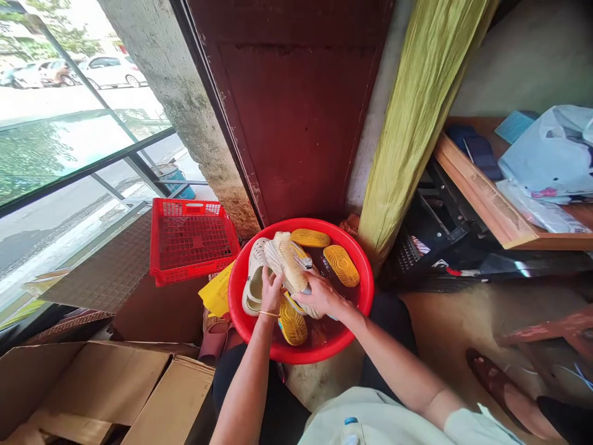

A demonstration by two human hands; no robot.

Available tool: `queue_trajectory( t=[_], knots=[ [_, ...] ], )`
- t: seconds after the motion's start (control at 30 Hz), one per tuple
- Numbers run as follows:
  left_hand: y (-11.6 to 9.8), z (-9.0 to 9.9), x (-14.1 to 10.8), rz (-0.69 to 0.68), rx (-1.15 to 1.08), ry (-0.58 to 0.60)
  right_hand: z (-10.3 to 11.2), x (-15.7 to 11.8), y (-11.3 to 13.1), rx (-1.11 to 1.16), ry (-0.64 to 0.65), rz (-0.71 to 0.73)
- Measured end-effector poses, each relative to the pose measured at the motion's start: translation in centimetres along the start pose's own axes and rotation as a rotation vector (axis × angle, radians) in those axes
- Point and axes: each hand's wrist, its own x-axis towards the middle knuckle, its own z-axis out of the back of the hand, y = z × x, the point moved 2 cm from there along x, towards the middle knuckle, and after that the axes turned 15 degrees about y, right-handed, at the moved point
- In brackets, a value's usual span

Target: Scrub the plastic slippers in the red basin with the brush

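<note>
A cream-coloured shoe [291, 267] is tilted over a red basin [365, 266], between my two hands. My left hand [271, 292] is closed on its near left side, with a thin bangle at the wrist. My right hand [319, 295] grips its near right end, where a small bluish-grey bit shows by the fingers; I cannot make out what that is. Left of the shoe, a cream clog [254, 290] with holes leans on the basin wall. Yellow soles face up in dark water: one sole [341, 266] at right, another sole [293, 324] in front, and one sole [310, 238] at the back.
Behind the basin stands a dark red door [301, 123], with a yellow-green curtain [417, 111] beside it. A red crate [197, 241] and cardboard boxes [102, 383] are at left. A wooden desk [491, 191] with bags stands at right. Another person's foot [498, 383] shows lower right.
</note>
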Motion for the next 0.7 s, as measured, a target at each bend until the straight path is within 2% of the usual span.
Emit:
queue_trajectory(
  t=[0.07, 0.17, 0.23, 0.37, 0.5, 0.57, 0.7],
  knots=[
    [-0.3, 0.0, 0.1, -0.066, -0.024, 0.014, 0.7, -0.6, 0.1, 0.089, 0.083, 0.055],
    [-0.6, -0.3, 0.2, -0.126, -0.033, 0.037, 1.4, -1.3, -0.4, 0.130, 0.126, 0.017],
    [-0.6, -0.6, 0.1, -0.121, -0.068, 0.077, 1.3, -1.4, -0.7, 0.045, 0.074, -0.017],
    [-0.6, -0.6, -0.1, -0.102, -0.119, 0.152, 0.4, -0.5, -0.3, -0.265, 0.010, -0.048],
    [-0.6, -0.4, -0.4, -0.038, -0.193, 0.205, 1.4, 1.7, 0.2, -0.379, -0.001, -0.216],
    [-0.5, -0.2, -0.5, -0.010, -0.287, 0.191, 2.5, 2.7, 0.0, -0.360, 0.017, -0.249],
    [-0.7, 0.2, -0.5, -0.024, -0.477, 0.089, 3.8, 3.3, -1.0, -0.268, 0.084, -0.191]
  ],
)
